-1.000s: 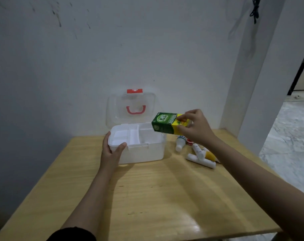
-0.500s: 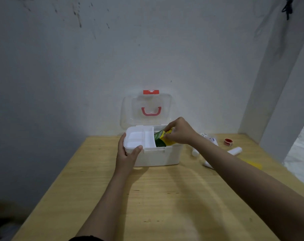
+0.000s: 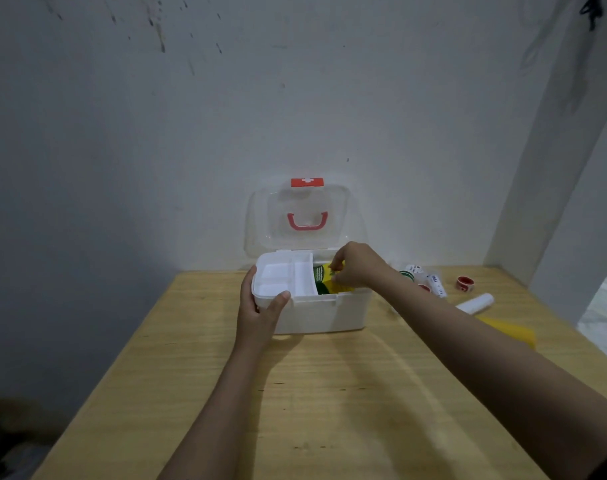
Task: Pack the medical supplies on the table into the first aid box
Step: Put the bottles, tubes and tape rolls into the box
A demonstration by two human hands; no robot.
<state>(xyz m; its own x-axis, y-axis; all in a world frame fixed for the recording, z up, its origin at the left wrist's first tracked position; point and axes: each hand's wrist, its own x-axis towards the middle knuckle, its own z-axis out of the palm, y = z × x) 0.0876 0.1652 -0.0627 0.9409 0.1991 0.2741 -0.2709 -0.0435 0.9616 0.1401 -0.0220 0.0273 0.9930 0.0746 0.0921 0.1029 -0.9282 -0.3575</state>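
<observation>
Right hand [image 3: 355, 265] pinching green-yellow carton [image 3: 324, 280], set inside right part of first aid box [image 3: 324, 311]; left hand [image 3: 260, 308] clamped on box's front-left corner, thumb over rim; more supplies — white tube [image 3: 477, 303], red roll [image 3: 465, 283] — on table [image 3: 330, 393] right of rt hand.

The right hand [image 3: 355, 266] is covering the far end of the green and yellow carton [image 3: 324, 280], and the box wall [image 3: 324, 315] is hiding its lower part, so whether the fingers are gripping it is unclear. The right forearm is blocking part of the small bottles [image 3: 421, 277] at centre right; their labels are too blurred to read. Both arms are running off the bottom edge.
</observation>
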